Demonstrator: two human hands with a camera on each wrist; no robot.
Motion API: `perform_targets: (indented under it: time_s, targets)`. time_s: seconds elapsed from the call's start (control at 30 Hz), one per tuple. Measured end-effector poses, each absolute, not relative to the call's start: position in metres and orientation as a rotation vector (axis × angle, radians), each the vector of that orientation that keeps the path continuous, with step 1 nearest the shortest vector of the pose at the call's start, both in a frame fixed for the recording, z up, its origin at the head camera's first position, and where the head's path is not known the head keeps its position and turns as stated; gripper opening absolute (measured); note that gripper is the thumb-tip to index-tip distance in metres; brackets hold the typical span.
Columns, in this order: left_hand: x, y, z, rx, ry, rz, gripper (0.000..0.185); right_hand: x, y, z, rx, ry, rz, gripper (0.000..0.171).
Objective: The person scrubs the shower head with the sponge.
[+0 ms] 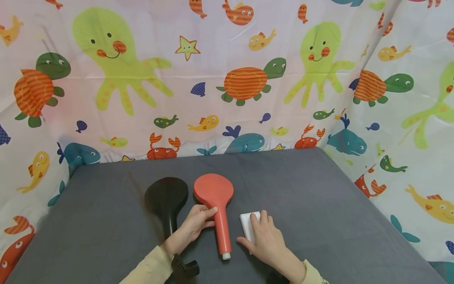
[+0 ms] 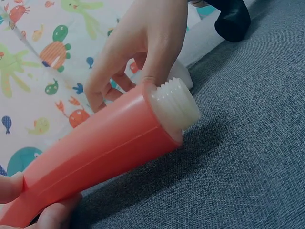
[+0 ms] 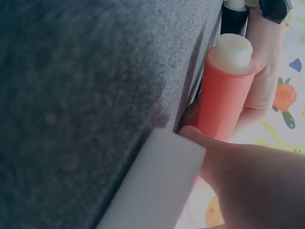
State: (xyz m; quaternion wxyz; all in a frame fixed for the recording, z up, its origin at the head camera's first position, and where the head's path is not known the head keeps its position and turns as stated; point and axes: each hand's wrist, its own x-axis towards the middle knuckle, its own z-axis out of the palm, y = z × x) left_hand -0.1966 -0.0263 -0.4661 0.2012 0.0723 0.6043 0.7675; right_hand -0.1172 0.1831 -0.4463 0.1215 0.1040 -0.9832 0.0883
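We see the red shower head (image 1: 217, 205) lying flat on the gray table cover (image 1: 319, 189), round head pointing away from the person, handle toward them, white threaded end (image 2: 175, 106) nearest. The left hand (image 1: 196, 224) holds it at the neck, approx. where handle meets round part, fingers curled on the left side and thumb under. The right hand (image 1: 264, 236) rests on the white block (image 1: 247, 225), just beside the handle on the right; fingers lie mostly straight over it, w/ a fingertip pressed on its top in the right wrist view.

Handling, as we judge it: the shower head looks like hard plastic, stiff and hollow, so probably light. Its surface is smooth and matte, maybe a bit slippery. The handle is a good place to grip, near the neck, b/c there the weight of the round part is close. The threaded end looks more delicate, so we would not squeeze there. The white block looks like a sponge or eraser, light; we cannot tell if it is soft.

Count: 2 shower heads, i.e. 1 red and 1 black shower head (image 1: 167, 201) to the left, apart from the red one; 1 white block; 2 hands.
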Motion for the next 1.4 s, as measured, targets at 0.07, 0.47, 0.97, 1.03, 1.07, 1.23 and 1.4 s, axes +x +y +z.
perform_targets:
  time_s: [0.07,0.47,0.97,1.03,1.07,1.23,1.4]
  targets:
    - [-0.196,-0.029,-0.466,0.252,1.671,2.153,0.039,-0.117,0.183,-0.446,0.31,-2.875,0.221,0.064]
    - [-0.194,-0.029,-0.452,0.002,2.028,1.954,0.024,-0.116,0.182,-0.432,0.367,-2.88,0.135,0.032]
    - [-0.176,-0.088,-0.4,0.462,2.818,1.572,0.016,-0.124,0.19,-0.397,0.364,-2.854,0.293,0.03]
    - [-0.17,-0.101,-0.398,0.441,2.985,1.525,0.014,-0.123,0.19,-0.398,0.341,-2.904,0.287,0.037]
    - [-0.168,-0.107,-0.399,0.403,3.054,1.486,0.014,-0.123,0.189,-0.399,0.333,-2.931,0.285,0.042]
    - [-0.16,-0.132,-0.415,0.206,3.115,1.292,0.035,-0.119,0.185,-0.405,0.322,-3.063,0.339,0.052]
    - [-0.158,-0.144,-0.428,0.072,2.749,1.444,0.055,-0.12,0.18,-0.41,0.351,-3.081,0.415,0.046]
